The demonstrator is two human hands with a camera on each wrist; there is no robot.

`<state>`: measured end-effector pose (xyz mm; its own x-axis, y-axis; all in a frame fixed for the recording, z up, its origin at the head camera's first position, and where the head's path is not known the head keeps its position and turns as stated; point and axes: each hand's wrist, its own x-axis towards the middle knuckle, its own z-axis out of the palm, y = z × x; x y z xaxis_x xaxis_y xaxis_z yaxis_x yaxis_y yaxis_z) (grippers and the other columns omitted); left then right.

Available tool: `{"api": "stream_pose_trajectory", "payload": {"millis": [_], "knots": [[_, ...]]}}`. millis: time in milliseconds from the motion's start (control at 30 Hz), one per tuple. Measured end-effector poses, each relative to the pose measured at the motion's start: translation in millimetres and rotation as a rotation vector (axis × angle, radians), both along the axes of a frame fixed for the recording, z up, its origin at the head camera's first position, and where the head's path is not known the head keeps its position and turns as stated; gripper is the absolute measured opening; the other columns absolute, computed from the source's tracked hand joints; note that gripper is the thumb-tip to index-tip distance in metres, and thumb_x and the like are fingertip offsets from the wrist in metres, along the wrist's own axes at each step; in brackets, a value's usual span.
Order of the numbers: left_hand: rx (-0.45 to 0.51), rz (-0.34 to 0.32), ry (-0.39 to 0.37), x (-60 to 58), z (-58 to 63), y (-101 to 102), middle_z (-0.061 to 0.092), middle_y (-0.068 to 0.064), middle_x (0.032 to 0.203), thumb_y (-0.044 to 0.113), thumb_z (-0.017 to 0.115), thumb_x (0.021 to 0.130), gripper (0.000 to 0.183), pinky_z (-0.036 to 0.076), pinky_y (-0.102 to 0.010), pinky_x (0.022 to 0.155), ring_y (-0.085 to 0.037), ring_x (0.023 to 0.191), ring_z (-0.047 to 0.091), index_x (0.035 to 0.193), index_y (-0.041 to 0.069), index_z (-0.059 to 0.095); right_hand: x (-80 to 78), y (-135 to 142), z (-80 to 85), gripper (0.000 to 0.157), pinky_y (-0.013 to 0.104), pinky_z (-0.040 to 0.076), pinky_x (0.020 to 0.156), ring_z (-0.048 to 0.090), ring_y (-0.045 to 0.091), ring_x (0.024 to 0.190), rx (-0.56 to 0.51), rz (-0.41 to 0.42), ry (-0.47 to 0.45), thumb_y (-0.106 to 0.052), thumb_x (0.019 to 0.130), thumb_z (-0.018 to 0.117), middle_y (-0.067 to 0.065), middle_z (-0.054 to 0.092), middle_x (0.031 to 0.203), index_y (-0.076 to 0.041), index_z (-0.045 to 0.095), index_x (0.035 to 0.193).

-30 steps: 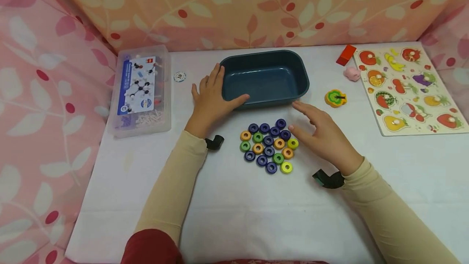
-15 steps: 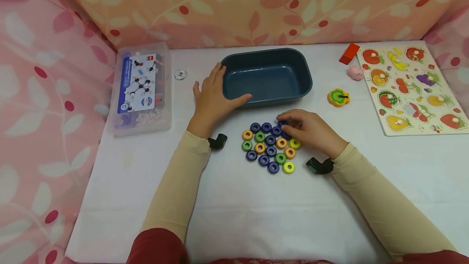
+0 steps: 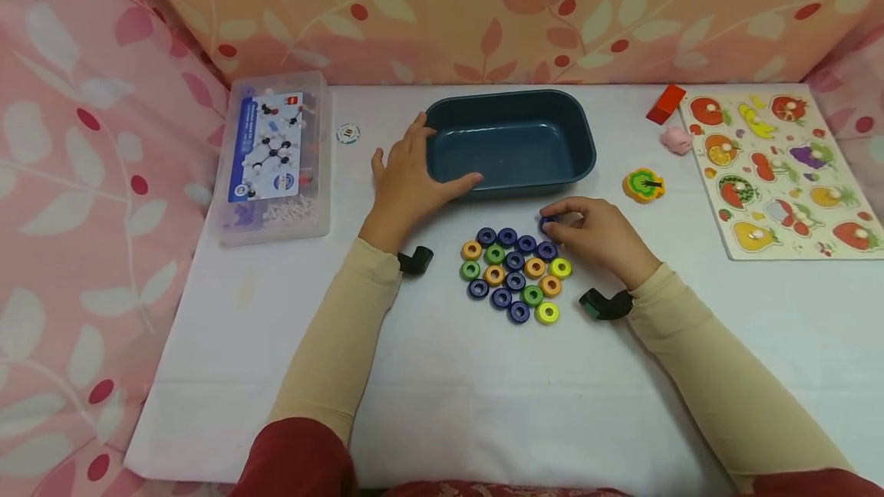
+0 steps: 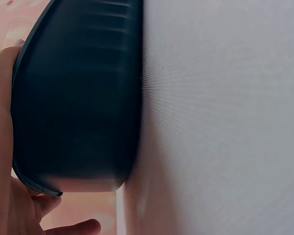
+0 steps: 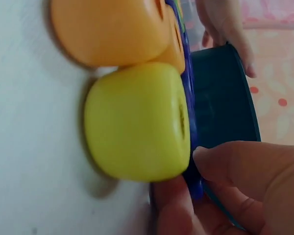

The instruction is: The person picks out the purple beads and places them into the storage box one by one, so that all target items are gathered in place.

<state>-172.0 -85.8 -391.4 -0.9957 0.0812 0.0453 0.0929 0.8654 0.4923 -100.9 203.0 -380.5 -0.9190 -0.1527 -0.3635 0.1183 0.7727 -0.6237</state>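
Note:
My left hand (image 3: 407, 184) holds the left front corner of a dark teal plastic tub (image 3: 511, 189), fingers over its left rim and thumb along the front one. The left wrist view shows the tub's outer wall (image 4: 78, 98) close up. In my right hand (image 3: 599, 236), thumb and forefinger pinch a dark blue ring bead (image 3: 547, 224) just in front of the tub. More ring beads lie flat below it: dark blue, orange, green and yellow. A yellow ring bead (image 5: 137, 122) looms large beside the right fingers in the right wrist view.
A clear plastic case (image 3: 276, 230) of small parts stands at the left, beside a round chip (image 3: 348, 133). Toward the right lie a tree-shaped toy (image 3: 644, 185), a pink pig figure (image 3: 676, 139), a red block (image 3: 666, 103) and a fruit puzzle board (image 3: 780, 175).
My right hand has come down to the beads, pinched a dark blue one and moved it slightly away from the group toward the tub. The left hand stays at the tub's corner.

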Motion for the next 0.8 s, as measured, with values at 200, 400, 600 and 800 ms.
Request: {"api": "stream_pose_trajectory", "payload": {"millis": [200, 400, 600, 800], "knots": [[0.012, -0.003, 0.003, 0.0, -0.6, -0.5, 0.008, 0.017, 0.167, 0.094, 0.056, 0.065, 0.112, 0.006, -0.063, 0.119, -0.021, 0.146, 0.035, 0.151, 0.025, 0.034, 2.6, 3.3, 3.4, 0.033, 0.037, 0.046, 0.082, 0.066, 0.024, 0.096, 0.013, -0.014, 0.020, -0.035, 0.095, 0.068, 0.008, 0.066, 0.127, -0.021, 0.069, 0.125], [0.013, -0.005, -0.005, -0.7, 0.0, -0.7, 0.008, 0.017, 0.168, 0.094, 0.055, 0.064, 0.114, 0.007, -0.062, 0.120, -0.022, 0.145, 0.035, 0.152, 0.025, 0.033, 3.0, 2.5, 22.9, 0.037, 0.042, 0.052, 0.086, 0.069, 0.026, 0.104, 0.031, 0.018, 0.009, -0.035, 0.093, 0.071, 0.009, 0.064, 0.130, -0.021, 0.068, 0.127], [0.023, -0.008, -0.001, -2.2, -0.7, -1.3, 0.008, 0.018, 0.167, 0.095, 0.055, 0.064, 0.115, 0.008, -0.061, 0.119, -0.022, 0.145, 0.037, 0.152, 0.026, 0.033, -9.0, -12.6, 68.4, 0.043, 0.039, 0.055, 0.082, 0.070, 0.026, 0.103, -0.037, 0.022, 0.076, -0.036, 0.093, 0.071, 0.011, 0.064, 0.128, -0.020, 0.063, 0.133], [0.033, -0.013, -0.011, -2.6, -1.1, -2.5, 0.014, 0.015, 0.167, 0.096, 0.054, 0.063, 0.120, 0.012, -0.059, 0.119, -0.024, 0.144, 0.037, 0.157, 0.027, 0.026, -53.2, -38.0, 85.1, 0.046, 0.044, 0.051, 0.099, 0.067, 0.028, 0.113, -0.127, 0.060, 0.030, -0.033, 0.100, 0.061, 0.012, 0.067, 0.126, -0.018, 0.054, 0.144]]}}
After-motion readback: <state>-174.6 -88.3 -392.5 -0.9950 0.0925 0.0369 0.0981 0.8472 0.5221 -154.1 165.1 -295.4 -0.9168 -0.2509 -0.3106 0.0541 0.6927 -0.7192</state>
